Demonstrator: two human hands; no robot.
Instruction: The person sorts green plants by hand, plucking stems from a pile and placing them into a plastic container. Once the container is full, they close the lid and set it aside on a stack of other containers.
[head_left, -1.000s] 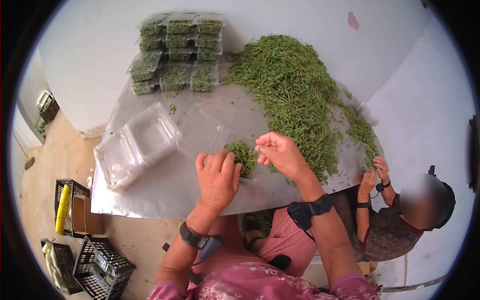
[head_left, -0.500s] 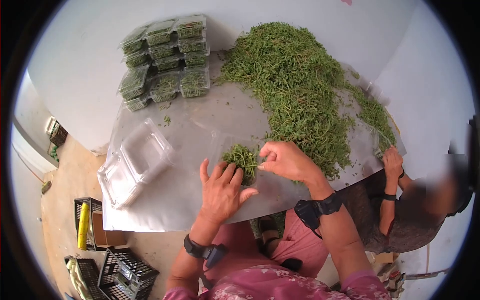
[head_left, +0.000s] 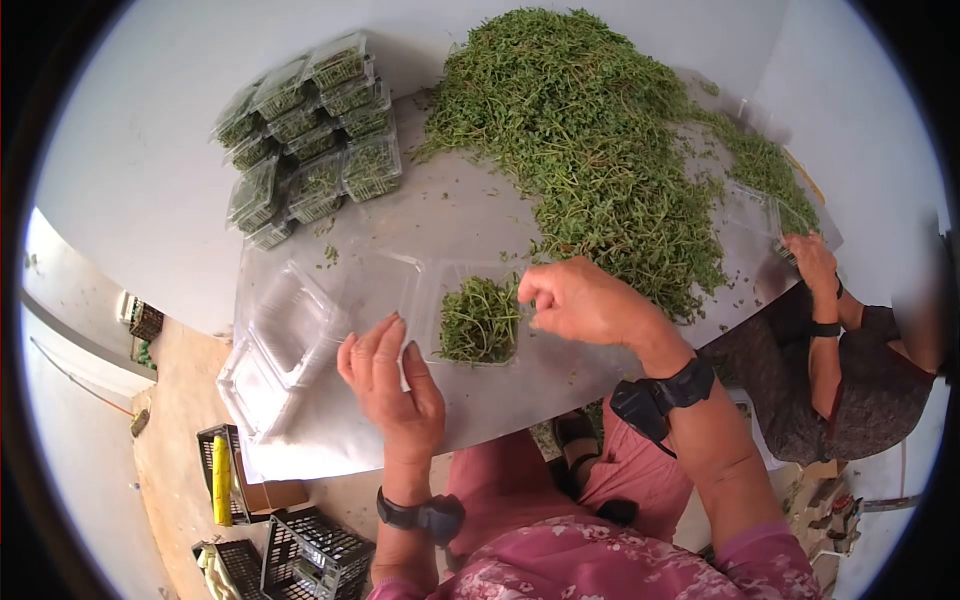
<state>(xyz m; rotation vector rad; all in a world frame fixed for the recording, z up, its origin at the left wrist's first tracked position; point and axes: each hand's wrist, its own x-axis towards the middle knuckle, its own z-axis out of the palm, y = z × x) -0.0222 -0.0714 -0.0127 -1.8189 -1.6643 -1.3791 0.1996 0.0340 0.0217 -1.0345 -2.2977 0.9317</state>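
A clear plastic box (head_left: pixel 512 352) with its lid (head_left: pixel 385 262) folded open to the left lies on the table, holding a clump of green leafy sprigs (head_left: pixel 478 322). My left hand (head_left: pixel 392 390) is raised beside the lid, left of the sprigs, its fingers stretched out and holding nothing. Just right of the box is my right hand (head_left: pixel 592 305), fingers curled in toward the thumb; whatever may be in the pinch is hidden. Behind it spreads a large heap of loose green sprigs (head_left: pixel 590 150).
Filled clear boxes (head_left: pixel 315 140) are stacked at the back left. Nested open boxes (head_left: pixel 285 350) lie at the table's left. Black crates (head_left: pixel 310 555) stand on the floor. At right, a co-worker's hand (head_left: pixel 812 265) is at the table edge beside more sprigs.
My left hand has lifted off the sprigs and moved left. My right hand has drawn slightly away from them, uncovering the box. The camera view has shifted.
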